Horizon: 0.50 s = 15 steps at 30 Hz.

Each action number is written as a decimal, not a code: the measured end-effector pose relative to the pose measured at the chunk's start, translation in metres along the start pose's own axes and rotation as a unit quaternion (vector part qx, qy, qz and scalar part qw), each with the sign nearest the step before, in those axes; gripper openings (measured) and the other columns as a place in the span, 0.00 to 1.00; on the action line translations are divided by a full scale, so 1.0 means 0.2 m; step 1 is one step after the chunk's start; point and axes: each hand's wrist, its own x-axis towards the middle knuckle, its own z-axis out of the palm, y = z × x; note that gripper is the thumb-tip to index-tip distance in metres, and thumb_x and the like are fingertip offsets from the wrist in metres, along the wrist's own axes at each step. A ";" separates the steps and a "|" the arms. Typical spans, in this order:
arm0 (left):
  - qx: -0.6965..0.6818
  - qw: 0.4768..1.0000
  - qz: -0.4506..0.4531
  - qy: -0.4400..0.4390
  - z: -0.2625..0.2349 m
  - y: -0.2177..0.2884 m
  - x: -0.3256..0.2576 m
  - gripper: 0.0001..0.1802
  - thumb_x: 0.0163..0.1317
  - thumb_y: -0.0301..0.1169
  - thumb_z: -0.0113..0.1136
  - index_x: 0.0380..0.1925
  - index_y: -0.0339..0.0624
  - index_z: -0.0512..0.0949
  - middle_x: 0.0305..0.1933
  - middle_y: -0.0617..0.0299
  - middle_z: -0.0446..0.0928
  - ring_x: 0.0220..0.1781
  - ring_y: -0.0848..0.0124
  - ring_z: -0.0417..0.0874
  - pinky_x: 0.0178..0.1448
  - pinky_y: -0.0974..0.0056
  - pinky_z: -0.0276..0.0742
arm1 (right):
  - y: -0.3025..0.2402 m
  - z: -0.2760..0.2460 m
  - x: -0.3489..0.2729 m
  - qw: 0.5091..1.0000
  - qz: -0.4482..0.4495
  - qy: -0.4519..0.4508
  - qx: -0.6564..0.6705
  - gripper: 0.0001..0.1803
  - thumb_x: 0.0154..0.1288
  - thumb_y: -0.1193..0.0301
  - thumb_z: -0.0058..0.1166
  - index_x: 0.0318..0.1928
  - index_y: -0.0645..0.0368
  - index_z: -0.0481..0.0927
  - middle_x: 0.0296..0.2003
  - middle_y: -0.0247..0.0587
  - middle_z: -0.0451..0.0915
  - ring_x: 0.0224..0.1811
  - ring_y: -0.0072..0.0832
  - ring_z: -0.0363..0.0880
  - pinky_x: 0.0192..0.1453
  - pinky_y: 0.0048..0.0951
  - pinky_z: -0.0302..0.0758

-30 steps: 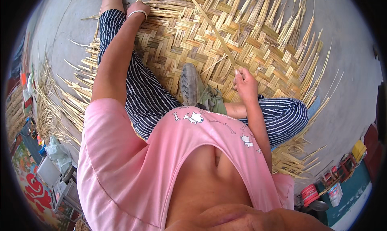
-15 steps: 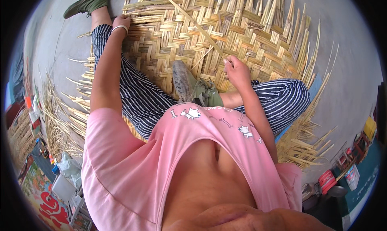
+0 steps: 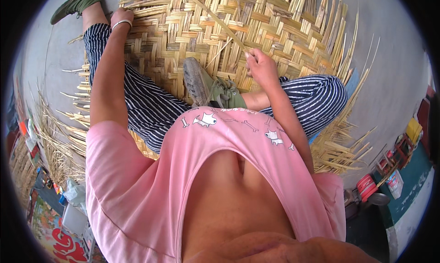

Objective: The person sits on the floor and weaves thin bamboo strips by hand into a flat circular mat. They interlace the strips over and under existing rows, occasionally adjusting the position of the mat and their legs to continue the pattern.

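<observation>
Beneath my legs and in front of me spreads a woven reed mat (image 3: 192, 33) in a yellowish twill pattern, its loose ends fanning out along the edges. My right hand (image 3: 263, 68) pinches the near end of a long flat reed strip (image 3: 215, 18). That strip slants over the weave toward the upper left, and its far end leaves the picture. At the mat's far left edge, beside my ankle, rests my left hand (image 3: 122, 18), a pale bangle on its wrist. Its fingers are bent in against the edge; what they grip is hidden.
My shoe (image 3: 197, 82) and bent leg in striped trousers (image 3: 316, 102) lie on the mat. Loose reeds (image 3: 57, 139) are strewn on the grey floor at left. A red container (image 3: 366, 186) and a plastic bag (image 3: 74, 193) stand toward the sides.
The whole view has shifted, so mat and legs appear farther left and slightly higher. Both hands keep nearly the same places on the mat, and the right still holds the strip.
</observation>
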 end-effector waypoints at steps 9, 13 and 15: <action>-0.287 0.949 0.076 -0.109 0.11 -0.40 0.31 0.14 0.64 0.39 0.67 0.40 0.40 0.86 0.32 0.60 0.81 0.33 0.68 0.79 0.39 0.63 0.73 | 0.00 0.01 0.02 0.999 -0.036 -0.007 -0.033 0.17 0.74 0.53 0.51 0.45 0.51 0.82 0.32 0.49 0.85 0.37 0.53 0.84 0.41 0.54 0.76; -0.313 0.946 0.022 -0.078 0.00 -0.19 0.10 0.14 0.66 0.39 0.66 0.37 0.39 0.87 0.28 0.62 0.82 0.31 0.70 0.82 0.39 0.64 0.76 | -0.02 0.00 0.02 0.998 -0.020 -0.002 -0.063 0.17 0.74 0.52 0.51 0.46 0.50 0.82 0.34 0.48 0.86 0.39 0.53 0.85 0.43 0.54 0.78; -0.082 0.982 0.139 0.099 0.08 -0.21 0.10 0.16 0.67 0.40 0.59 0.39 0.38 0.88 0.37 0.56 0.88 0.43 0.63 0.89 0.49 0.60 0.82 | -0.04 -0.02 0.02 0.996 -0.028 -0.002 -0.085 0.17 0.74 0.52 0.51 0.47 0.50 0.82 0.35 0.48 0.87 0.40 0.53 0.85 0.43 0.54 0.78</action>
